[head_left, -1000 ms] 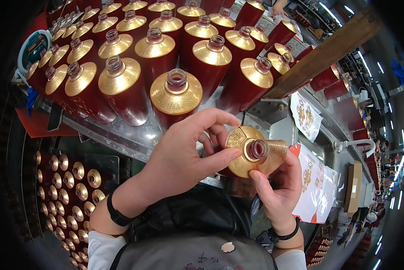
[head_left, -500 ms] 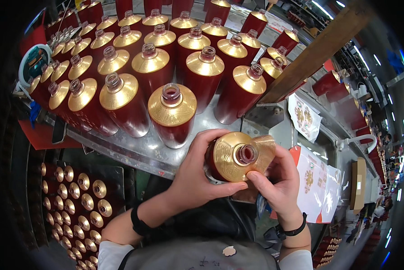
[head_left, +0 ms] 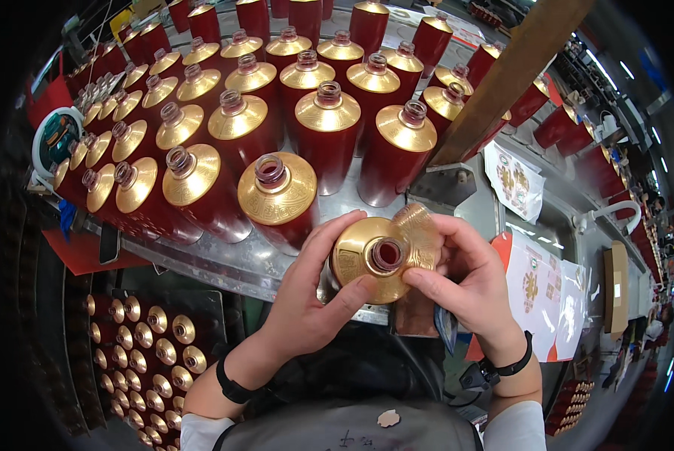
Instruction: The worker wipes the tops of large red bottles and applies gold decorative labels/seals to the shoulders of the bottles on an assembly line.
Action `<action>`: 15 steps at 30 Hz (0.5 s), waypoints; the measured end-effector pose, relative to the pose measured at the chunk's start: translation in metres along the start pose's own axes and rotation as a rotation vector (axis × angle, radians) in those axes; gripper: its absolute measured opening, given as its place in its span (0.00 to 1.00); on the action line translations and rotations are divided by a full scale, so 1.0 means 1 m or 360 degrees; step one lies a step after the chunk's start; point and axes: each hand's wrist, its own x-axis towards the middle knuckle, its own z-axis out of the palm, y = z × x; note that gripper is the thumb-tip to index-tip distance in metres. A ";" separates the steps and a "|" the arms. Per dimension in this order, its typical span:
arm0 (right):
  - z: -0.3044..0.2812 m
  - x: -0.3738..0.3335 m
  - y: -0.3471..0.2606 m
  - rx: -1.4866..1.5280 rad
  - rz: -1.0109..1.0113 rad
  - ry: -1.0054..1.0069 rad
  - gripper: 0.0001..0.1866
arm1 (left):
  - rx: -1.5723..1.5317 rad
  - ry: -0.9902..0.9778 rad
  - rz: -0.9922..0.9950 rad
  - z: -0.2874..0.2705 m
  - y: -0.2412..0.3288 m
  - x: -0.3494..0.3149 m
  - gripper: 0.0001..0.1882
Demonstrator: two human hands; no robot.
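My left hand (head_left: 305, 304) is wrapped round a red bottle (head_left: 352, 259) with a gold shoulder and an uncapped clear neck, tilted so that its mouth faces up toward me. My right hand (head_left: 476, 289) pinches a curved, see-through gold film (head_left: 420, 231) between thumb and fingers. The film lies along the right side of the bottle's shoulder, close to the neck; whether its lower edge is stuck there I cannot tell. The bottle's lower body is hidden below the shoulder and my left hand. Just beyond my left fingers stands another red bottle (head_left: 278, 192) with a gold shoulder.
Rows of similar bottles (head_left: 326, 113) fill the metal table (head_left: 265, 270). A wooden post (head_left: 513, 83) rises at the right. Printed plastic sheets (head_left: 536, 289) lie beyond my right hand. More gold-topped bottles (head_left: 157, 353) stand low on the left. A white hoop (head_left: 51, 143) is at far left.
The held bottle has shifted slightly left in view. The gold film now rises higher beside the neck, and my right fingers have moved along with it. My left thumb has come up onto the shoulder.
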 end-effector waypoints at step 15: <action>0.000 0.007 0.000 0.0129 0.0070 -0.0007 0.25 | -0.0064 -0.0047 -0.0062 -0.004 0.002 0.000 0.36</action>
